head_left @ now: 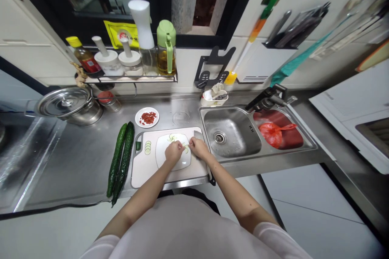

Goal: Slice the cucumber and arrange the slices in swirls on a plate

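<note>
A white plate point(163, 157) lies on a pale cutting board point(142, 170) at the counter's front edge. Thin cucumber slices point(172, 137) lie along the plate's far rim. My left hand point(173, 152) rests over the plate with its fingers curled, pinching a slice near the plate's right side. My right hand point(198, 147) is closed beside it at the plate's right edge, its fingertips meeting the left hand's. A few more cucumber slices point(147, 147) and a cucumber end point(138, 145) sit on the board to the left of the plate.
Two whole cucumbers point(120, 161) lie left of the board. A small dish of red bits point(147, 117) sits behind it. A steel sink point(231, 135) is right of the board, with a red bag point(272, 133) in a red basin. A lidded pot point(68, 105) stands far left, bottles on a rack point(133, 77).
</note>
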The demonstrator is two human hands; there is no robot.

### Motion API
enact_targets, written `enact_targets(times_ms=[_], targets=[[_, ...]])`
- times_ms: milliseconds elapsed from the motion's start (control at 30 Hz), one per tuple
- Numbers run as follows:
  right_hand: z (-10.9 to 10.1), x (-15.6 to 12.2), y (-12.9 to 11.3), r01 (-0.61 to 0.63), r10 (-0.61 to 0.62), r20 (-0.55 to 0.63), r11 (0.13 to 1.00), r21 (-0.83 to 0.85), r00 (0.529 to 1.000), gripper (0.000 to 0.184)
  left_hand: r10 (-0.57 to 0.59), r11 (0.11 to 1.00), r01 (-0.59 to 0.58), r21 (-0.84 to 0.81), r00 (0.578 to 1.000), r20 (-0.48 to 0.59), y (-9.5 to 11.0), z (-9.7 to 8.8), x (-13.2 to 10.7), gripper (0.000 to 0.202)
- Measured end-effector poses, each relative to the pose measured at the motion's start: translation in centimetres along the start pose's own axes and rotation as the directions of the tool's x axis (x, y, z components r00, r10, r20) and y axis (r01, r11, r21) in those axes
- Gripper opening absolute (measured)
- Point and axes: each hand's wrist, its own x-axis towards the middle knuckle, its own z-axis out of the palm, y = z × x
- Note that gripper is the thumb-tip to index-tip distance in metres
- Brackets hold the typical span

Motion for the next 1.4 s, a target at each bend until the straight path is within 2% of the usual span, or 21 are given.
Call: enact_targets(times_ms=[500, 833, 1067, 1400], targets=[[1.2, 0.7, 0.7, -0.002, 0.005, -0.053, 0.998, 0.057, 0.999, 0.016, -0.021, 1.0, 0.021, 0.022, 1.0, 0.008, 0.1, 0.1, 0.2, 0.018], [1.1, -0.4, 0.3, -0.007, 0.02, -0.095, 0.991, 0.135, 0.995, 0.011, -0.011, 1.0, 0.011, 0.026, 1.0, -0.003, 0.0, 0.2, 0.2, 0.018], [2.5, -1.0, 0.1, -0.07, 0.08, -0.081, 0.99, 0.123, 0.993, 0.017, -0.007, 1.0, 0.007, 0.015, 1.0, -0.005, 0.1, 0.0, 0.0, 0.016], [3.1, -1.1, 0.0, -0.087, 0.099, -0.095, 0.988, 0.129, 0.991, 0.02, 0.005, 1.0, -0.004, 0.016, 1.0, -0.019, 0.0, 0.1, 0.0, 0.016]])
